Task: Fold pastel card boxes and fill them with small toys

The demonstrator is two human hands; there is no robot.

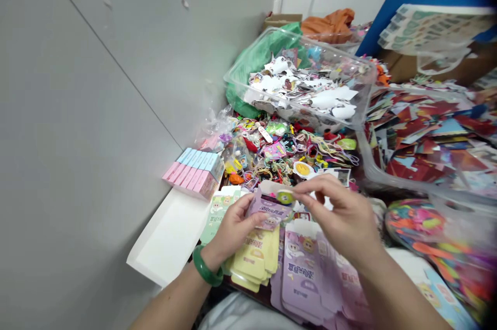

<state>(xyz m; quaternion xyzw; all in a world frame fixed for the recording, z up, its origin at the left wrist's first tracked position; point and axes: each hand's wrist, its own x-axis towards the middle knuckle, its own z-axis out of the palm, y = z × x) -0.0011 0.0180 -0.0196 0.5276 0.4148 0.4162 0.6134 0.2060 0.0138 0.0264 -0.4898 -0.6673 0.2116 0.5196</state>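
Left hand (233, 231) grips a lilac printed carton (269, 208), its lettering unreadable; right hand (334, 216) pinches a round green piece (285, 196) against it. At 1 o'clock, a clear plastic bin (252, 53) holds white paper cutouts (298, 87).

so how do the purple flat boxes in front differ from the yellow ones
The purple flat card boxes are lilac and fanned widely, while the yellow ones are pale and sit in a tighter pile. The purple pile also reaches further right than the yellow. Both are flat printed card with an oval cut-out.

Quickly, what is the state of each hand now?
Left hand: closed, holding a lilac paper box.
Right hand: closed, pinching a small round green item.
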